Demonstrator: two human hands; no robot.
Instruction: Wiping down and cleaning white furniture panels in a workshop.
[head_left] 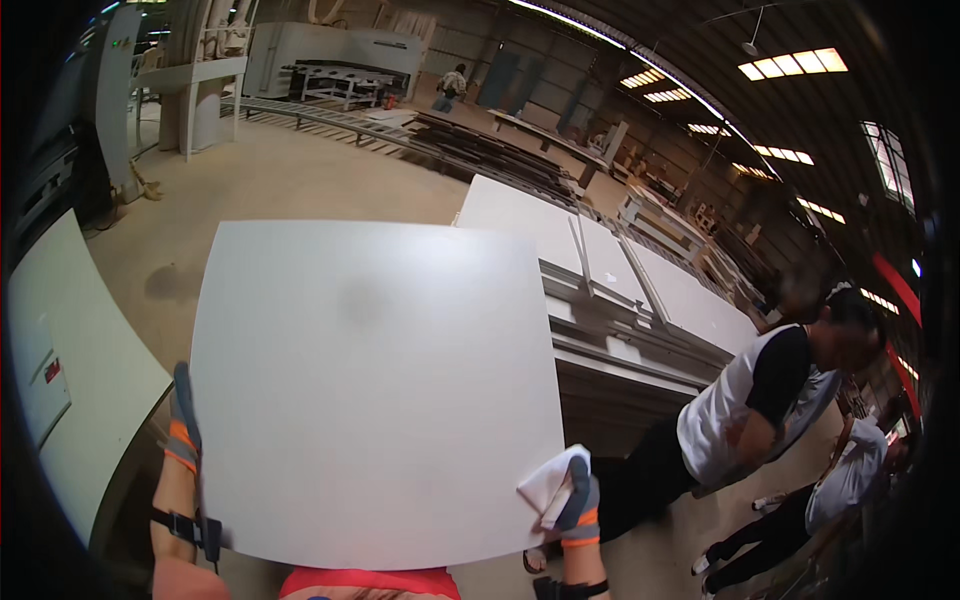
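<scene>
A large white board (380, 390) is held up in front of me, filling the middle of the view. My left hand (184, 415), in a grey glove with an orange cuff, grips its left edge; some of the fingers are hidden at that edge. At the lower right corner, my right hand (577, 497), gloved alike, closes on a crumpled white cloth (548, 486) that lies against the board's face. Whether this hand also grips the board's edge, I cannot tell.
Stacked white boards (520, 220) lie beyond and to the right. Another pale board (85, 400) with a small packet on it is at the left. A person (745, 410) stands close on the right, another (850, 470) farther right. A roller conveyor (330, 120) crosses the back.
</scene>
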